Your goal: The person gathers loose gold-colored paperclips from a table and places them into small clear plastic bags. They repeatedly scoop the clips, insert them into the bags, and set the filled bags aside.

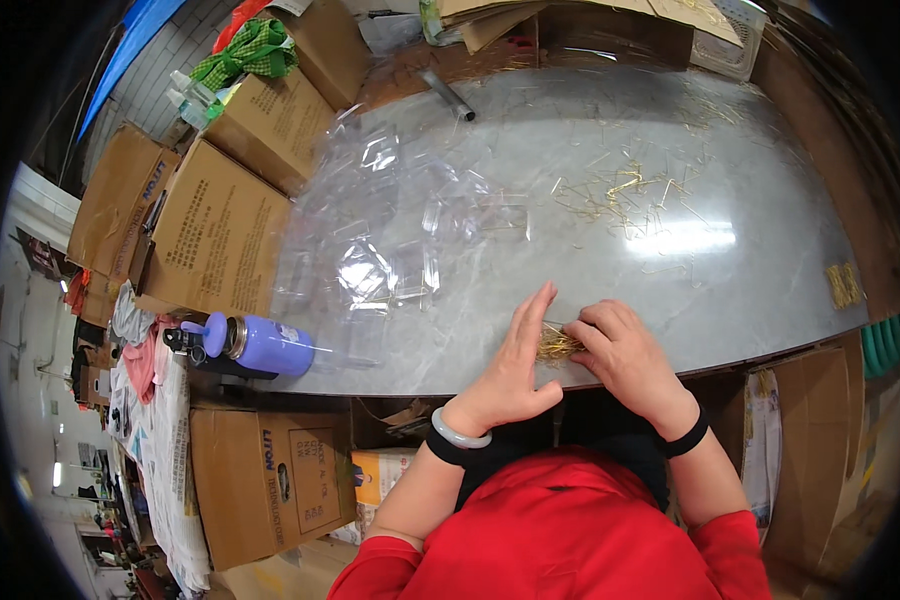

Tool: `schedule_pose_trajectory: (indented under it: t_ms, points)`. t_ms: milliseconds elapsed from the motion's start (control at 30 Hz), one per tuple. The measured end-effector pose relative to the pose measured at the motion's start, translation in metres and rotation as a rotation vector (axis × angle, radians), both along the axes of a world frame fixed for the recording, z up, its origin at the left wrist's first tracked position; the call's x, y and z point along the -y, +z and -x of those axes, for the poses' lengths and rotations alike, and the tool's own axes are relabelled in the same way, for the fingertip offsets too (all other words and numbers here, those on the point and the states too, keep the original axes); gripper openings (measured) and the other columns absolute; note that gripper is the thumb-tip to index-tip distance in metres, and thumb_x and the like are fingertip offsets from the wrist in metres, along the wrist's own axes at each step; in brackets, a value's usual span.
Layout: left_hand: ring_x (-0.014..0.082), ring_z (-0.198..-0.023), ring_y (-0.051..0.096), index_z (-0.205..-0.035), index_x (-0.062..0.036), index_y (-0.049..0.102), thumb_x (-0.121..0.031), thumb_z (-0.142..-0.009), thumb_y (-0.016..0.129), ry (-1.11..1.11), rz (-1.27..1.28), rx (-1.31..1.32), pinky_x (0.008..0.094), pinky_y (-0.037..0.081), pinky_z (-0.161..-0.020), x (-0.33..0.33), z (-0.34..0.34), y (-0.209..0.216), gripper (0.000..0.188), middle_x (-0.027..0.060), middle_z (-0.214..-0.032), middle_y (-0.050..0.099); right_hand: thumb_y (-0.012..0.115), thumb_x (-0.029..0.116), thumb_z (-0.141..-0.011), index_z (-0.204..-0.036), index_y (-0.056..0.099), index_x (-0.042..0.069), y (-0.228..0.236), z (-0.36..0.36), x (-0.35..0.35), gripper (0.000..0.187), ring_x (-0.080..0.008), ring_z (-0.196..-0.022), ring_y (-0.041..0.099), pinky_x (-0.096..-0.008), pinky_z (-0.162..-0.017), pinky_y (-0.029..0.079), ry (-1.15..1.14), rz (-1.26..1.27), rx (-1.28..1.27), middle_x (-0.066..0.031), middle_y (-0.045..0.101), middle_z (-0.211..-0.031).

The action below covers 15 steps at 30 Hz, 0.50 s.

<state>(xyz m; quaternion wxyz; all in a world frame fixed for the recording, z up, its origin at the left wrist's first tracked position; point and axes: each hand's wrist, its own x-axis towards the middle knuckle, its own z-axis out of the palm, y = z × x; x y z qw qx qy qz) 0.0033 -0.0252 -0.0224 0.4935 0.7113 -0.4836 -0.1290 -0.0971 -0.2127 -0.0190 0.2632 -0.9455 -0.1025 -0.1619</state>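
Basically, most of the view is taken up by a grey marbled surface, flanked on its left by brown cardboard boxes. Its left half is pretty much covered by clear plastic packaging. Toward the far right, loose gold wire pieces are strewn about. Near the front edge, the left hand is held flat and unclenched, palm turned toward a gold wire bundle; whether it's being touched can't be told. That bundle is gripped by the curled fingers of the right hand, just right of the left one. A smaller tied-looking bundle is parked by the right edge.
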Motion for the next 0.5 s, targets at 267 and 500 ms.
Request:
schedule_pose_trajectory:
  t_ms: [267,500]
  points:
    - [0.0394,-0.145,0.032,-0.157,0.0009,0.023,0.007,-0.084,0.059,0.169,-0.162,0.022,0.0435,0.029,-0.120,-0.008,0.016,0.004,0.081,0.0245,-0.155,0.033,0.069,0.020,-0.088,-0.138,0.050,0.002,0.007,0.003,-0.005,0.057,-0.0330,-0.133,0.048,-0.0455,-0.116,0.037,0.040,0.150,0.031,-0.0141,0.052,-0.139]
    - [0.0410,-0.136,0.042,-0.151,0.0018,0.033,0.003,-0.085,0.066,0.236,-0.112,0.158,0.0436,0.036,-0.113,-0.002,0.025,0.005,0.074,0.0234,-0.147,0.042,0.068,0.019,-0.089,-0.138,0.050,-0.001,-0.006,0.002,-0.002,0.056,-0.0336,-0.133,0.049,-0.0468,-0.116,0.037,0.027,0.178,0.011,-0.0152,0.053,-0.139]
